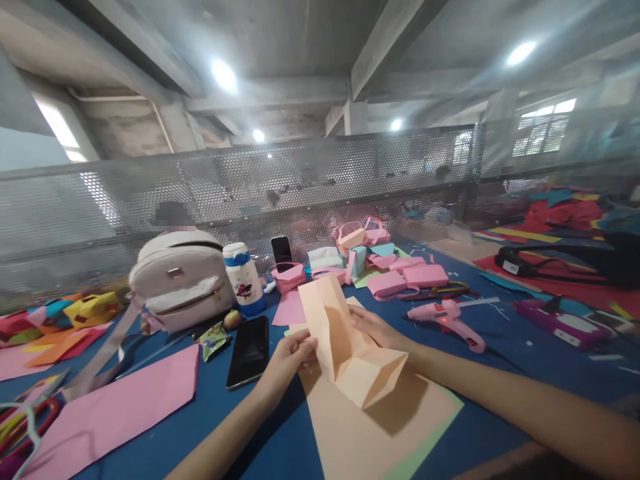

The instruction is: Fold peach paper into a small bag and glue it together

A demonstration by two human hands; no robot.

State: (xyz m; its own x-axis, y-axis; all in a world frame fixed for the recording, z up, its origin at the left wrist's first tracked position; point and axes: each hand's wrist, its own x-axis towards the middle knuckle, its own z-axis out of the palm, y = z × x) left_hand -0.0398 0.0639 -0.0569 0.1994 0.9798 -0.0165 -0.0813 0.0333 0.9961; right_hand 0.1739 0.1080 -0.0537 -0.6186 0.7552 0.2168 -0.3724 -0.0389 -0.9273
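Between my hands is a folded sheet of peach paper (350, 353), creased into an open, box-like shape and raised above flat peach paper (345, 437). My left hand (295, 350) pinches its left edge between thumb and fingers. Along its far right side lies my right hand (375, 327), fingers closed against the paper and partly hidden behind it. A green sheet (430, 450) shows under the flat peach paper. Left of my left hand rests a black phone (249, 350) on the blue table.
A pink glue gun (450, 320) lies to the right, near a purple device (557, 323). Pink paper bags (407, 280) cluster at the back. Leftward stand a bottle (243, 280) and a white backpack (183, 280), with pink paper (135, 407) and scissors (30, 427) in front.
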